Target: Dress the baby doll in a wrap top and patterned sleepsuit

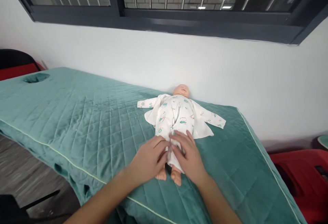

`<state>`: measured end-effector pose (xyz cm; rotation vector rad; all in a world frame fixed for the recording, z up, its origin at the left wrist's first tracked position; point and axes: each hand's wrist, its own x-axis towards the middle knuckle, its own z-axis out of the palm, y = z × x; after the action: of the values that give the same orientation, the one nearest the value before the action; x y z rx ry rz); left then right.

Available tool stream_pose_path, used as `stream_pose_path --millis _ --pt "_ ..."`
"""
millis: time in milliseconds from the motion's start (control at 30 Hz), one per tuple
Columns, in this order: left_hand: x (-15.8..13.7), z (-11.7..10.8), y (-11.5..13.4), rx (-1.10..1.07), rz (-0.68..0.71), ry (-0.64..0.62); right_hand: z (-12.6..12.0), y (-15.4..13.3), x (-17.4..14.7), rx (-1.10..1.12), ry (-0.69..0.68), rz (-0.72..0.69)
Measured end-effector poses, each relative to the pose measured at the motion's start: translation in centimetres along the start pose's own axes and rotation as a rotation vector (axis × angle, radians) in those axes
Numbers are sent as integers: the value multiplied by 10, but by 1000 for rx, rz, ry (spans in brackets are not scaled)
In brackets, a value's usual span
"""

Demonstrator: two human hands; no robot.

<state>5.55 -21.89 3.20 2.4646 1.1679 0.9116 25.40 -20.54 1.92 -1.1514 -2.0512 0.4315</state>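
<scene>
A baby doll [181, 90] lies on its back on a green quilted bed cover, its head by the wall. It wears a white printed top [202, 116] with the sleeves spread out, and white printed trousers [175, 114] that reach up over its chest. Two bare doll feet [176, 176] stick out at the trouser ends. My left hand [150, 155] is at one trouser leg, its fingers curled together against the cloth near the crotch. Over the other leg lies my right hand [191, 157], fingers apart and touching the fabric. The fingertips of both hands nearly meet.
The green cover [102, 121] spreads over a long bed with a round face hole [36, 77] at the far left. Behind it rise a white wall [102, 56] and a dark-framed window [164, 20]. A red plastic object [302, 179] stands at right.
</scene>
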Motion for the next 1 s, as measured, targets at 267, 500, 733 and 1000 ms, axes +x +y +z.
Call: stream_pose_path --millis 267,500,733,1000 --pt "-35 -6 10 151 -56 -204 -13 -36 -31 -152 -241 10" --pt "-40 8 3 304 -11 -106 0 -41 -9 -433 -339 -76" --pt "-33 16 -2 83 -134 70 7 -43 -2 -404 -298 -55" --pt "-34 3 12 -157 -142 224 0 -54 -10 -223 -158 -114"
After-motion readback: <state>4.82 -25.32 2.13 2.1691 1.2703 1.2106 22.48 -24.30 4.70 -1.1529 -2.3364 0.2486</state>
